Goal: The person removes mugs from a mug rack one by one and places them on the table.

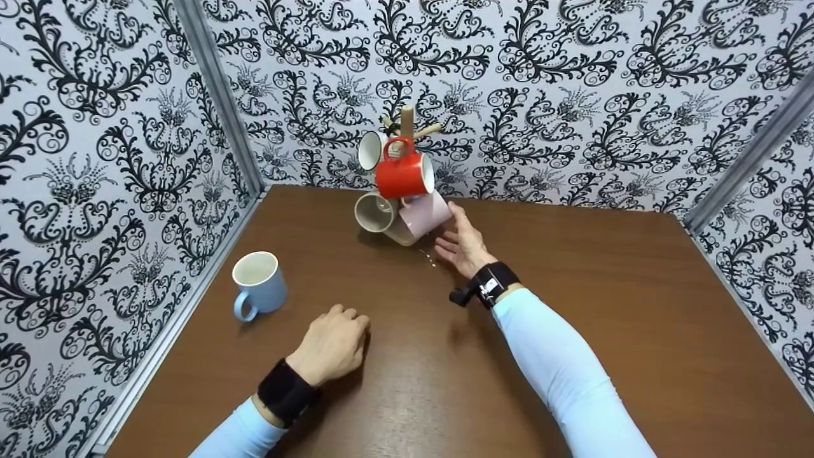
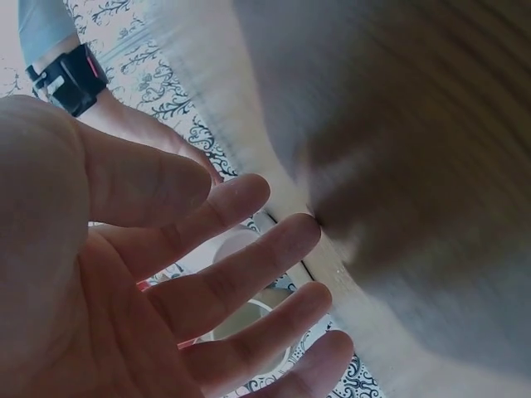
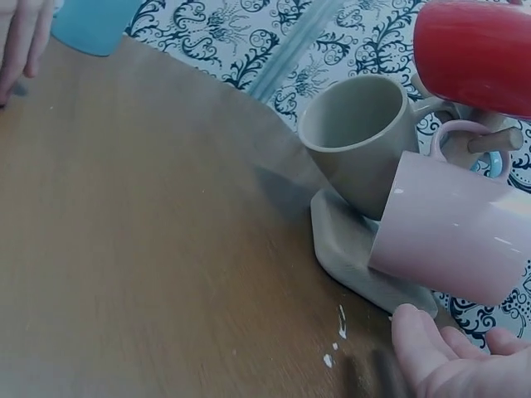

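Note:
A pink mug (image 1: 426, 215) hangs tilted by its handle low on a wooden mug rack (image 3: 353, 257). My right hand (image 1: 464, 245) is beside it with fingers loosely extended; in the head view a fingertip is right at the mug's side. In the right wrist view those fingers (image 3: 411, 332) lie just below the mug, not wrapped round it. A grey-beige mug (image 3: 357, 137) and a red mug (image 1: 404, 176) hang close by. My left hand (image 1: 334, 343) rests on the table, holding nothing, its fingers (image 2: 241, 282) loosely extended in the left wrist view.
A light blue mug (image 1: 261, 289) stands upright on the table at left. Another mug with a white interior (image 1: 371, 151) hangs behind the red one. Small white flecks (image 3: 328, 360) lie by the rack's base. Patterned walls (image 1: 572, 95) enclose the brown table (image 1: 604, 273).

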Tool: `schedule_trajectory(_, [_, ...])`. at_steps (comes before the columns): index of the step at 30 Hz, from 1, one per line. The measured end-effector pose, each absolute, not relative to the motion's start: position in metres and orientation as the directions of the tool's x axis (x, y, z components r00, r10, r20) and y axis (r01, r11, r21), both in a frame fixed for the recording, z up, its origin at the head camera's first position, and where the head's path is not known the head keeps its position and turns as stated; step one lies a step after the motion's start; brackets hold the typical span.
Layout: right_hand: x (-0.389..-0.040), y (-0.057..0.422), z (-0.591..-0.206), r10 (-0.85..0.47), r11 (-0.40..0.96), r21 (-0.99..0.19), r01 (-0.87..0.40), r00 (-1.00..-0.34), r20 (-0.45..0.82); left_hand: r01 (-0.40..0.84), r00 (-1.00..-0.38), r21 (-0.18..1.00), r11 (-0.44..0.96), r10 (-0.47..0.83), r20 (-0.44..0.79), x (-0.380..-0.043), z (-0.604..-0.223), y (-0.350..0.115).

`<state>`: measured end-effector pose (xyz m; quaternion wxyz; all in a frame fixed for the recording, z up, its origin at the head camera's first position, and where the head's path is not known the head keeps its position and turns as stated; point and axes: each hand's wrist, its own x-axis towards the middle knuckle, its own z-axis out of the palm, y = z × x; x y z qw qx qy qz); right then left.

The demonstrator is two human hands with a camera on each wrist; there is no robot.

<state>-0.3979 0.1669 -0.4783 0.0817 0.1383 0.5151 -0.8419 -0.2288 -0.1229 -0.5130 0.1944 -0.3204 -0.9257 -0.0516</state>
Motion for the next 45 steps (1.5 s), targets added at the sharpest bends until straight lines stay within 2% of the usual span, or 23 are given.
schedule_trajectory(12, [-0.412,0.157,-0.475,-0.04,-0.532,-0.798,0.283,-0.95,-0.31,0.613,-0.727,-0.013,0.79,0.571,0.383,-0.23,-0.513,-0.12])
schedule_trajectory(20, [-0.434,0.163,-0.495,-0.054,-0.575,-0.756,0.313,-0.937,-0.346,0.615,-0.723,-0.032,0.788,0.58,0.375,-0.232,-0.515,-0.119])
schedule_trajectory(31, [-0.436,0.16,-0.502,-0.077,-0.605,-0.738,0.299,-0.945,-0.319,0.626,-0.727,-0.01,0.78,0.588,0.354,-0.232,-0.515,-0.119])
schedule_trajectory(36, [-0.426,0.15,-0.492,-0.08,-0.572,-0.765,0.297,-0.948,-0.308,0.618,-0.74,-0.005,0.786,0.584,0.333,-0.231,-0.513,-0.122])
schedule_trajectory(45, [-0.434,0.144,-0.492,0.014,-0.473,-0.828,0.301,-0.937,-0.348,0.621,-0.732,-0.006,0.784,0.582,0.354,-0.232,-0.509,-0.126])
